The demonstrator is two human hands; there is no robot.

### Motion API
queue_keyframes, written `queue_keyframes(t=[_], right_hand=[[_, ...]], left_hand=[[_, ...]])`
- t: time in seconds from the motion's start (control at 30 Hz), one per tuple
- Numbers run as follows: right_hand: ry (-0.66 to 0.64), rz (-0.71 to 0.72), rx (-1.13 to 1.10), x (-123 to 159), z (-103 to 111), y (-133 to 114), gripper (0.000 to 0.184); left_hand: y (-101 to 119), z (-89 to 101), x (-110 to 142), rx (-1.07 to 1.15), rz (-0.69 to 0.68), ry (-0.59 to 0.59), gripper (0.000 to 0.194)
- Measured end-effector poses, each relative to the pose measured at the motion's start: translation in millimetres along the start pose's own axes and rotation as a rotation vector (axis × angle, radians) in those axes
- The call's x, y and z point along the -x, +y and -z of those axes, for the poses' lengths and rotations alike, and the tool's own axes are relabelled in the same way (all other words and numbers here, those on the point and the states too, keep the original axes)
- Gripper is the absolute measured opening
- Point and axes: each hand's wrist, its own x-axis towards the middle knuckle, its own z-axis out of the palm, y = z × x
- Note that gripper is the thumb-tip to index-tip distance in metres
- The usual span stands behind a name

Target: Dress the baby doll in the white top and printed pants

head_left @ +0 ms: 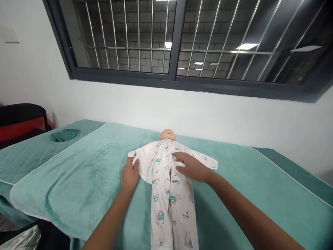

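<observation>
A baby doll (168,134) lies on its back on the bed, its bald head toward the wall. White baby pajamas (160,173) with teal and pink cartoon prints cover its body, the legs stretching toward me. My left hand (129,175) pinches the cuff of the sleeve on the left, between thumb and fingers. Over the doll's chest is my right hand (191,166), slightly blurred, with index finger and thumb apart and the fingertips at the garment's front. The other sleeve (208,161) lies spread out flat to the right. The doll's hands and feet are not visible.
A teal blanket (85,180) covers the massage bed, which has a round face hole (65,134) at the left. Behind it rise a white wall (223,121) and a dark-framed window (171,78). A black and red chair (23,119) stands at far left.
</observation>
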Motion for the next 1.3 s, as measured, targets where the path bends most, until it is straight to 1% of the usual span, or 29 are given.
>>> queue_keyframes(t=[0.07, 0.13, 0.2, 0.27, 0.3, 0.37, 0.4, 0.47, 0.5, 0.53, 0.57, 0.67, 0.7, 0.77, 0.87, 0.9, 0.97, 1.07, 1.13, 1.17, 1.23, 1.27, 1.3], right_hand=[[-0.024, 0.069, 0.198, 15, -9, -7, 0.007], [-0.019, 0.095, 0.244, 28, -15, -8, 0.006], [0.006, 0.072, 0.167, 37, -18, -7, 0.006], [0.058, 0.001, 0.035, 37, -19, -7, 0.010], [0.082, -0.040, -0.036, 35, -19, -6, 0.014], [0.114, -0.096, -0.147, 23, -17, -4, 0.023], [0.132, -0.106, -0.175, 14, -15, -1, 0.026], [0.193, -0.098, -0.161, -8, -14, 10, 0.026], [0.231, -0.084, -0.122, -22, -14, 17, 0.024], [0.264, -0.067, -0.069, -36, -15, 25, 0.021], [0.283, -0.044, -0.008, -51, -17, 33, 0.019], [0.255, 0.027, 0.169, -94, -25, 52, 0.020], [0.224, 0.043, 0.206, -105, -27, 55, 0.019], [0.144, 0.058, 0.230, -123, -29, 58, 0.018], [0.017, 0.081, 0.211, -139, -28, 58, 0.020], [-0.002, 0.081, 0.217, -143, -27, 57, 0.020], [0.018, 0.035, 0.257, -148, -27, 57, 0.019], [0.119, -0.086, 0.309, -154, -32, 59, 0.019], [0.162, -0.126, 0.279, -154, -37, 61, 0.017], [0.177, -0.132, 0.236, -153, -40, 62, 0.016], [0.226, -0.099, 0.105, -149, -47, 63, 0.010], [0.271, -0.062, 0.024, -146, -50, 63, 0.007], [0.332, -0.018, -0.059, -142, -51, 63, 0.007]], left_hand=[[4, 2.9, 1, 0.198, -0.052, -0.056, 0.031], [16, 7.1, 2, 0.380, -0.104, -0.109, 0.030], [36, 11.8, 1, 0.496, -0.126, -0.130, 0.029], [63, 14.3, 3, 0.572, -0.161, -0.133, 0.029], [77, 13.6, 5, 0.603, -0.205, -0.143, 0.029], [98, 7.4, 13, 0.605, -0.362, -0.218, 0.029], [104, 2.0, 18, 0.558, -0.448, -0.271, 0.030], [106, -11.6, 30, 0.427, -0.621, -0.340, 0.030], [103, -18.5, 35, 0.364, -0.690, -0.338, 0.027], [98, -24.8, 40, 0.323, -0.732, -0.304, 0.023], [93, -29.8, 44, 0.302, -0.745, -0.244, 0.019], [79, -37.1, 50, 0.288, -0.669, -0.041, 0.014], [76, -37.5, 50, 0.287, -0.643, -0.002, 0.013], [74, -36.7, 49, 0.295, -0.621, 0.032, 0.012], [76, -33.8, 43, 0.349, -0.613, 0.084, 0.009], [78, -32.9, 41, 0.367, -0.615, 0.100, 0.009], [82, -31.9, 37, 0.386, -0.634, 0.098, 0.009], [90, -32.8, 35, 0.343, -0.713, 0.026, 0.012], [96, -33.4, 37, 0.256, -0.767, -0.069, 0.015], [98, -32.8, 37, 0.213, -0.779, -0.135, 0.017], [100, -29.4, 36, 0.182, -0.759, -0.305, 0.022], [100, -26.8, 33, 0.213, -0.723, -0.384, 0.025], [99, -24.1, 28, 0.266, -0.663, -0.428, 0.027]])
